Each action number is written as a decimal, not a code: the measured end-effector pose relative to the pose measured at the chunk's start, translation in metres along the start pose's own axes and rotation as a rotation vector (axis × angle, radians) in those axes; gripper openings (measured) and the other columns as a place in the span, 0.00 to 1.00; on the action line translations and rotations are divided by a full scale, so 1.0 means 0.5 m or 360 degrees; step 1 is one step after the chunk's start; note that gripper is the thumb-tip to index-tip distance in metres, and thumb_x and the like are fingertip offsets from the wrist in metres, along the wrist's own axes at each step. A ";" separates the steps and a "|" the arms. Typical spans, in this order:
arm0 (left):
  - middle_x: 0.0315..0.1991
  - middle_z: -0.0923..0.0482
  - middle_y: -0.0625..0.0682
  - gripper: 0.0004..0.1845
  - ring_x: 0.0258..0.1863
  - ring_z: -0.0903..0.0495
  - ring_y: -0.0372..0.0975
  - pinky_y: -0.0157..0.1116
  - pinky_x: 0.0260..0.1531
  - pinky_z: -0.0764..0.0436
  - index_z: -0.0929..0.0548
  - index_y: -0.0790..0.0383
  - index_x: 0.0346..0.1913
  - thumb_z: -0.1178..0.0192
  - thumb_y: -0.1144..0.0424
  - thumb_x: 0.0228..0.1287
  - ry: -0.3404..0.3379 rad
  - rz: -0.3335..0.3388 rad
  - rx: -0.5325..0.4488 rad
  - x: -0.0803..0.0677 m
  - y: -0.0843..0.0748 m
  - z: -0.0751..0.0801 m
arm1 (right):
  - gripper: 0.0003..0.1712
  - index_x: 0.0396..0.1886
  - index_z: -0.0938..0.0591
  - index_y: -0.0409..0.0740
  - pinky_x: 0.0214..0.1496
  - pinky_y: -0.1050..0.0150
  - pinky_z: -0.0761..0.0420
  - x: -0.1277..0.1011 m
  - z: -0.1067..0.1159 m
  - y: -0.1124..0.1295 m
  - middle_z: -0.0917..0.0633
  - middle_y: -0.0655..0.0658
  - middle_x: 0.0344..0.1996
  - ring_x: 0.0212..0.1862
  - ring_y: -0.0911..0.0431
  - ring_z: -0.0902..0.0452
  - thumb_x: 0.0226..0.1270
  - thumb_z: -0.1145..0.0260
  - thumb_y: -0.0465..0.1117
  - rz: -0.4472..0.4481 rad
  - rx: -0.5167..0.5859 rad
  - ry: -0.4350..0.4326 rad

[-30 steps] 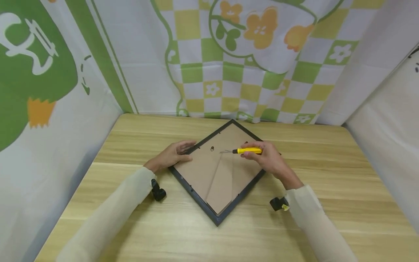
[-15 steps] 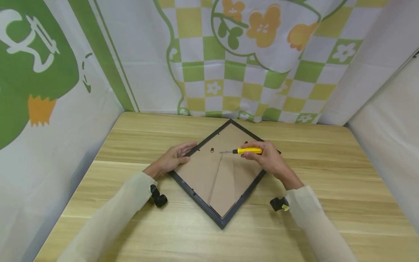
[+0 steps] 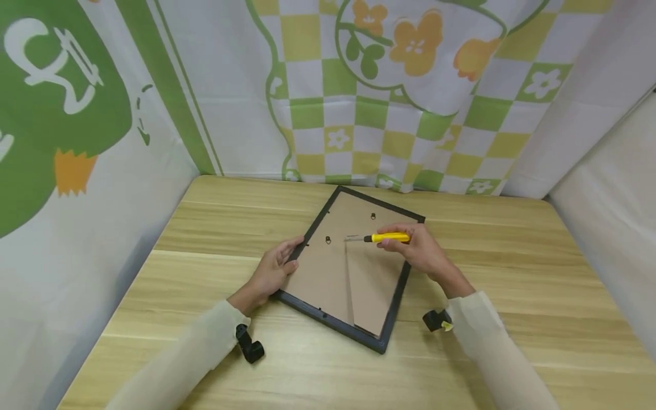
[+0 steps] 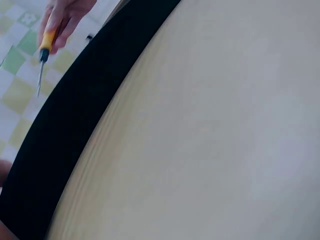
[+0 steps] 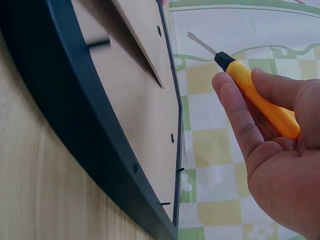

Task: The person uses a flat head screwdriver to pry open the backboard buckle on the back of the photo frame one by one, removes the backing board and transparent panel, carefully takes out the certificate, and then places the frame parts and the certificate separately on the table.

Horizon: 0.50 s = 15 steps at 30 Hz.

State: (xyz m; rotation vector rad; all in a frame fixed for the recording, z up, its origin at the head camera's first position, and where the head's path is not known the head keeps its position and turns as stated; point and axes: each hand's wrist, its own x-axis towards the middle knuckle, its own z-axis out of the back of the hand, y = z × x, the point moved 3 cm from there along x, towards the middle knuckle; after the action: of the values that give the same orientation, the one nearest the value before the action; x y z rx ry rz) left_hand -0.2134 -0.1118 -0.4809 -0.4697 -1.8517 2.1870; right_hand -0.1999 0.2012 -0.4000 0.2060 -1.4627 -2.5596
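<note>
A black picture frame (image 3: 335,325) lies back up on the table, turned at a slant. Its brown backing board (image 3: 320,273) carries a stand flap (image 3: 373,290) and two small hanging rings (image 3: 328,240). My left hand (image 3: 270,274) grips the frame's left edge, thumb on top, the other fingers partly hidden at the side. Over the board, my right hand (image 3: 424,250) holds a screwdriver (image 3: 392,237) by its yellow handle, shaft pointing left. In the right wrist view the flat-looking screwdriver tip (image 5: 190,35) is in the air, apart from the frame.
The wooden table (image 3: 492,273) extends on all sides of the frame. A patterned cloth (image 3: 369,114) hangs behind its far edge, with pale cloth walls at left and right. Small metal tabs (image 5: 165,203) stick up along the frame's inner rim. Each wrist wears a black camera (image 3: 251,346).
The frame has turned counterclockwise: its near corner has swung right, its far corner left. My left hand has moved towards me with the edge. The right hand and screwdriver have stayed almost still.
</note>
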 end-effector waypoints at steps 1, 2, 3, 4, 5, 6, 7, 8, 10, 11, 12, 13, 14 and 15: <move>0.78 0.47 0.52 0.31 0.79 0.52 0.45 0.46 0.77 0.49 0.39 0.57 0.75 0.52 0.76 0.72 -0.0035 0.0013 -0.0005 -0.004 0.000 -0.006 | 0.18 0.55 0.16 0.40 0.40 0.65 0.18 0.000 -0.001 0.000 0.12 0.38 0.46 0.42 0.54 0.18 0.67 0.33 0.40 -0.0007 -0.0003 0.0002; 0.78 0.47 0.52 0.31 0.79 0.53 0.45 0.46 0.77 0.49 0.39 0.56 0.75 0.52 0.76 0.72 -0.0067 0.0023 -0.0006 -0.009 -0.001 -0.012 | 0.17 0.54 0.16 0.41 0.40 0.65 0.19 0.001 -0.003 0.000 0.12 0.39 0.46 0.42 0.53 0.18 0.67 0.33 0.40 -0.0012 -0.0006 0.0002; 0.78 0.47 0.52 0.31 0.79 0.52 0.44 0.45 0.77 0.49 0.39 0.56 0.75 0.53 0.76 0.72 -0.0099 0.0029 -0.0016 -0.014 -0.002 -0.018 | 0.17 0.54 0.16 0.41 0.40 0.65 0.19 0.002 -0.005 0.000 0.12 0.39 0.46 0.42 0.53 0.18 0.67 0.33 0.40 -0.0014 -0.0011 0.0003; 0.78 0.47 0.52 0.31 0.79 0.51 0.45 0.45 0.77 0.48 0.40 0.56 0.75 0.53 0.77 0.72 -0.0127 0.0032 -0.0026 -0.019 -0.002 -0.025 | 0.17 0.54 0.16 0.41 0.40 0.64 0.19 0.002 -0.006 0.000 0.12 0.39 0.46 0.41 0.52 0.19 0.66 0.32 0.40 -0.0015 -0.0016 0.0005; 0.78 0.47 0.53 0.31 0.79 0.51 0.45 0.45 0.77 0.48 0.40 0.57 0.75 0.53 0.77 0.72 -0.0155 0.0036 -0.0037 -0.024 -0.002 -0.031 | 0.17 0.53 0.16 0.41 0.40 0.65 0.19 0.003 -0.008 0.000 0.12 0.39 0.46 0.41 0.52 0.20 0.66 0.32 0.40 -0.0015 -0.0026 0.0005; 0.78 0.47 0.53 0.31 0.78 0.50 0.45 0.45 0.76 0.48 0.40 0.57 0.75 0.54 0.77 0.72 -0.0180 0.0036 -0.0044 -0.029 -0.002 -0.038 | 0.17 0.53 0.15 0.42 0.39 0.66 0.20 0.003 -0.009 0.000 0.13 0.40 0.46 0.40 0.52 0.21 0.66 0.32 0.40 -0.0015 -0.0037 0.0006; 0.78 0.47 0.54 0.31 0.78 0.50 0.45 0.44 0.76 0.47 0.40 0.57 0.75 0.54 0.78 0.72 -0.0204 0.0036 -0.0057 -0.034 -0.002 -0.044 | 0.17 0.53 0.15 0.42 0.39 0.67 0.20 0.004 -0.011 0.000 0.13 0.40 0.46 0.39 0.52 0.22 0.66 0.32 0.40 -0.0014 -0.0046 0.0007; 0.78 0.48 0.54 0.31 0.78 0.50 0.46 0.44 0.76 0.46 0.41 0.58 0.75 0.55 0.78 0.72 -0.0223 0.0031 -0.0070 -0.039 -0.003 -0.051 | 0.17 0.53 0.15 0.42 0.38 0.68 0.21 0.004 -0.012 0.000 0.13 0.40 0.47 0.39 0.52 0.23 0.66 0.32 0.41 -0.0014 -0.0054 0.0009; 0.79 0.49 0.55 0.32 0.78 0.50 0.46 0.44 0.75 0.46 0.42 0.58 0.75 0.56 0.79 0.71 -0.0259 0.0020 -0.0091 -0.047 -0.004 -0.065 | 0.17 0.53 0.15 0.43 0.36 0.70 0.23 0.005 -0.015 0.001 0.14 0.40 0.47 0.37 0.53 0.25 0.65 0.31 0.40 -0.0014 -0.0063 0.0015; 0.79 0.50 0.55 0.32 0.78 0.51 0.46 0.44 0.75 0.45 0.42 0.59 0.75 0.57 0.79 0.71 -0.0279 0.0012 -0.0102 -0.052 -0.005 -0.071 | 0.16 0.52 0.15 0.42 0.35 0.71 0.24 0.005 -0.016 0.002 0.15 0.39 0.48 0.37 0.53 0.26 0.65 0.31 0.40 -0.0009 -0.0066 0.0017; 0.79 0.51 0.56 0.32 0.78 0.51 0.46 0.44 0.75 0.45 0.42 0.59 0.75 0.57 0.79 0.71 -0.0303 0.0008 -0.0101 -0.055 -0.006 -0.078 | 0.16 0.52 0.15 0.42 0.33 0.71 0.25 0.005 -0.019 0.003 0.15 0.39 0.48 0.36 0.53 0.26 0.65 0.31 0.40 -0.0006 -0.0063 0.0023; 0.79 0.51 0.56 0.32 0.78 0.50 0.46 0.44 0.75 0.44 0.41 0.59 0.75 0.57 0.80 0.71 -0.0326 0.0008 -0.0107 -0.059 -0.008 -0.085 | 0.16 0.52 0.15 0.42 0.33 0.72 0.25 0.005 -0.021 0.004 0.15 0.39 0.48 0.36 0.54 0.26 0.65 0.31 0.40 0.0001 -0.0062 0.0029; 0.79 0.50 0.57 0.32 0.78 0.50 0.47 0.44 0.74 0.44 0.41 0.60 0.75 0.57 0.80 0.71 -0.0346 -0.0002 -0.0112 -0.062 -0.009 -0.091 | 0.16 0.52 0.15 0.42 0.32 0.72 0.26 0.006 -0.023 0.003 0.15 0.39 0.49 0.36 0.54 0.27 0.65 0.31 0.39 0.0010 -0.0066 0.0037; 0.79 0.50 0.57 0.31 0.78 0.49 0.47 0.43 0.74 0.43 0.41 0.60 0.75 0.57 0.80 0.71 -0.0366 -0.0006 -0.0115 -0.065 -0.010 -0.096 | 0.16 0.52 0.15 0.42 0.32 0.72 0.25 0.007 -0.026 0.004 0.15 0.39 0.49 0.35 0.54 0.27 0.65 0.31 0.40 0.0027 -0.0079 0.0044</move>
State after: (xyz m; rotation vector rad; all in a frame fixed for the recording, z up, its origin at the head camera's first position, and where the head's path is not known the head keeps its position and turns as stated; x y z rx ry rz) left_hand -0.1647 -0.0796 -0.4801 -0.2352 -2.0501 2.2597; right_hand -0.2002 0.1885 -0.4048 0.2203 -1.3833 -2.5660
